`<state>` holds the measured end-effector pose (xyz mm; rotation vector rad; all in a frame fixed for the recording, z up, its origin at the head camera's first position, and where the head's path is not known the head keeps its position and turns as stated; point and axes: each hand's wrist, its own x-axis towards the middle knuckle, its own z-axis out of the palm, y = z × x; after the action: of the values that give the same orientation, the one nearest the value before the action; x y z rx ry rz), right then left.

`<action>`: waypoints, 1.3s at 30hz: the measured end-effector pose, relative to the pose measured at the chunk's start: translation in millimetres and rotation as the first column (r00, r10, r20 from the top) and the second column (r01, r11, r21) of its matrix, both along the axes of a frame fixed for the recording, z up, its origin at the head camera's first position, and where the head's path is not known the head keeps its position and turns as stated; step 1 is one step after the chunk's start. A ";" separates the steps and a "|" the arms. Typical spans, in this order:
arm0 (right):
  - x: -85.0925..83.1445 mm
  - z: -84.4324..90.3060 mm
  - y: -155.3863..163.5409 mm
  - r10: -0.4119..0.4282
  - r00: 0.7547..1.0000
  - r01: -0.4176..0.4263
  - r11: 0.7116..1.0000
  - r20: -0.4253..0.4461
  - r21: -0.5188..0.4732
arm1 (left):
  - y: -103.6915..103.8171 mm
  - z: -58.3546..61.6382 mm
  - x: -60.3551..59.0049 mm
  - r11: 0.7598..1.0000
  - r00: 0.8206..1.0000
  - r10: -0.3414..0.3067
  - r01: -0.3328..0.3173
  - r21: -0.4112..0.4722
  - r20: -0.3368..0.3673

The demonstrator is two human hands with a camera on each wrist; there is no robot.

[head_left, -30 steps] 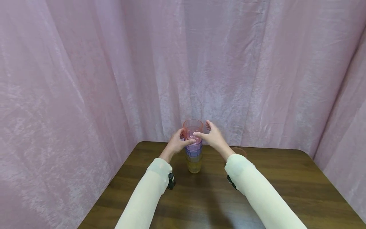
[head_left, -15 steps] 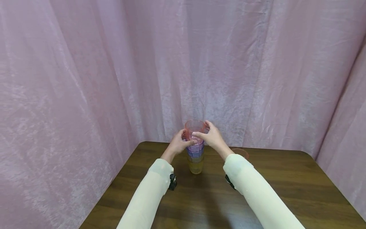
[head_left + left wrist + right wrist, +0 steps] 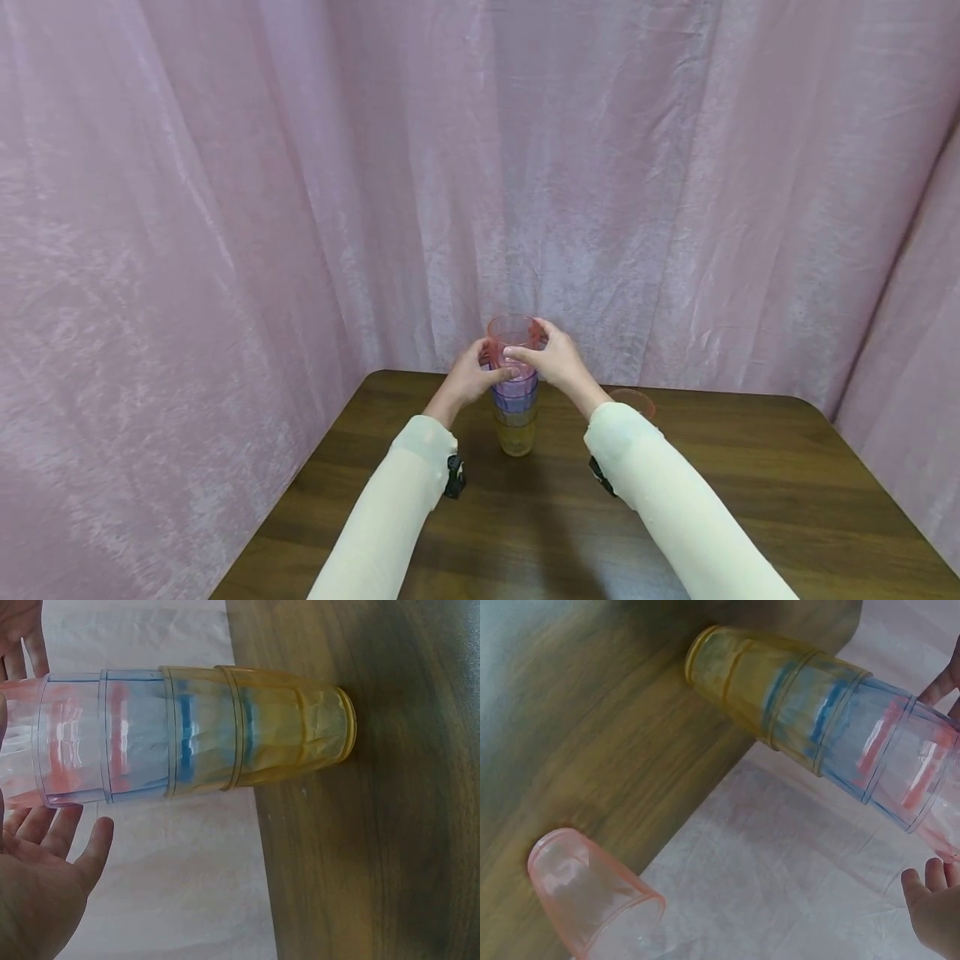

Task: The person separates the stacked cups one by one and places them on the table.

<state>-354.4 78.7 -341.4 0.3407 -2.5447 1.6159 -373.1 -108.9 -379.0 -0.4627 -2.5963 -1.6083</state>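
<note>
Pinched the top cup (image 3: 512, 335) near its rim with the right hand (image 3: 557, 361): thumb across the front, fingers (image 3: 543, 327) curled round the back. Kept the left hand (image 3: 465, 383) spread beside the same cup, fingers (image 3: 71, 838) straight and apart, thumb laid toward the cup's front; could not tell from the left wrist view whether the palm touched.

Found that pink cup seated in the stack (image 3: 515, 412), above clear-blue and yellow ones, upright on the worktop (image 3: 750, 475) close to the back edge. Left a loose cup (image 3: 592, 896), also pink, mouth down just right of the stack.

Judged the step as handling the top cup at the stack. Called next for a straight vertical motion, lower cups steadied, to avoid tipping the stack toward the curtain (image 3: 225, 208).
</note>
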 end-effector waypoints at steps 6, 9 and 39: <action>2.1 1.4 2.4 -0.018 1.000 0.018 0.999 -0.006 -0.033 | 2.9 -0.3 -0.1 1.000 1.000 -0.007 0.007 0.009 0.006; 3.5 2.4 3.2 -0.021 1.000 0.020 0.998 -0.010 -0.056 | 4.3 -0.5 0.2 1.000 1.000 -0.014 0.013 0.019 0.014; 12.1 47.1 41.8 -0.097 0.984 0.080 0.990 -0.149 -0.115 | -0.8 -4.4 -8.4 0.997 0.999 -0.032 0.031 0.068 0.017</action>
<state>-342.2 120.6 -294.3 0.3232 -2.3146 1.6212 -381.6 -109.7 -383.5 -0.4888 -2.5502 -1.7128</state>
